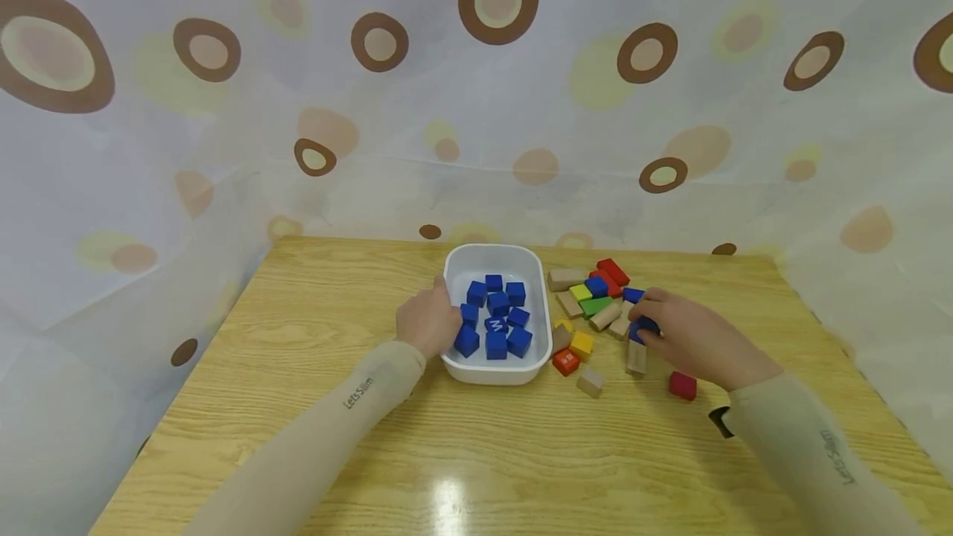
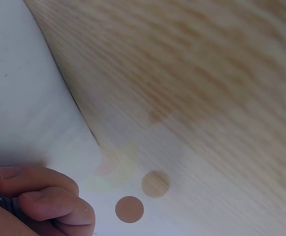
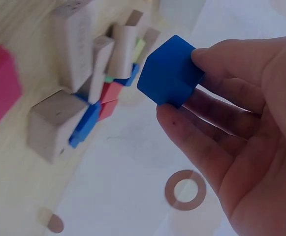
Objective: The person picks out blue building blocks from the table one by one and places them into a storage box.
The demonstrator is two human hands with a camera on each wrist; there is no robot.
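Observation:
My left hand [image 1: 429, 321] grips the left rim of a white plastic container [image 1: 495, 375]; in the left wrist view its curled fingers [image 2: 54, 196] show beside the container's white wall [image 2: 29, 88]. Several blue cubes [image 1: 497, 303] lie inside, one marked with a white letter. To the right, my right hand [image 1: 696, 337] pinches a blue block [image 3: 168, 71] between thumb and fingertips, held above the pile. Beneath and around that hand lie plain wooden blocks [image 3: 74, 46], and another blue block [image 3: 86, 123] rests among them.
Right of the container, loose blocks include a green one [image 1: 596, 307], a yellow one [image 1: 581, 344], a red one [image 1: 566, 362] and a wooden cylinder [image 1: 605, 318]. A dark pink block [image 1: 682, 385] sits nearer the front. Behind the wooden table [image 1: 335, 288] hangs a patterned curtain [image 1: 417, 122].

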